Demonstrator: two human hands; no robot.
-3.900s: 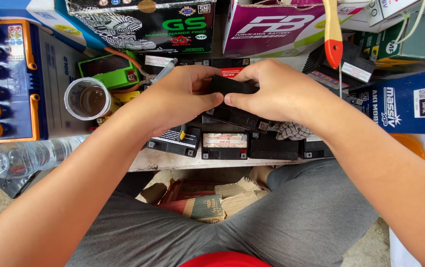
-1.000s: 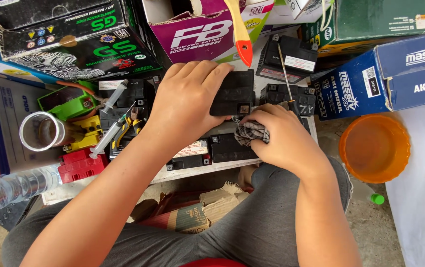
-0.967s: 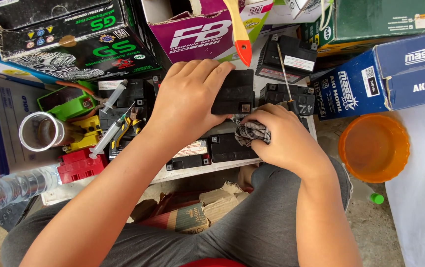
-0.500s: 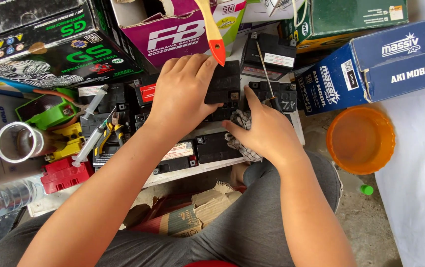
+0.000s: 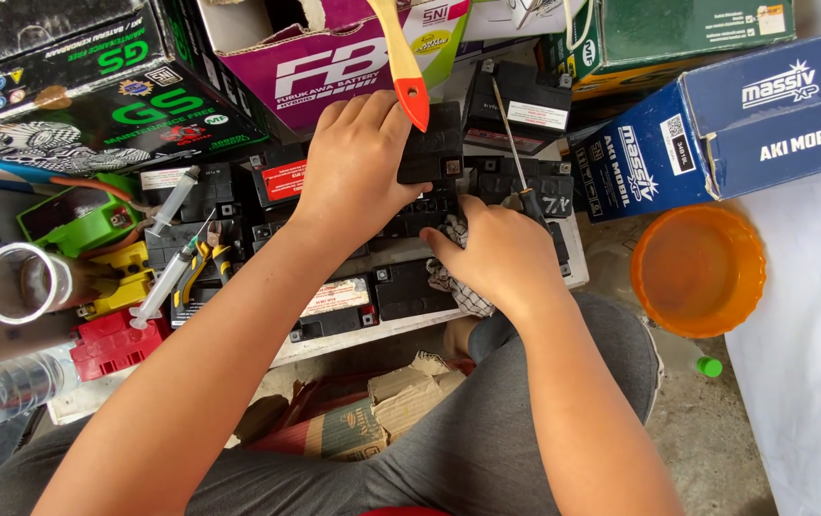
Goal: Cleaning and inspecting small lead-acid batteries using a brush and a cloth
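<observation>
Nearest, a checked rag [image 5: 453,291] is bunched in the right hand [image 5: 501,258], whose fingers are curled shut around it. The rag is pressed against the side of a small black battery [image 5: 430,158]. A bit farther, the battery is held steady by the left hand [image 5: 358,167], its fingers wrapped over the top. The battery is stood on other black batteries [image 5: 334,306] on the worktop [image 5: 334,346]. The wiping looks only partly done. Farthest, a brush with a red tip [image 5: 409,67] is hung over cardboard boxes [image 5: 716,115].
</observation>
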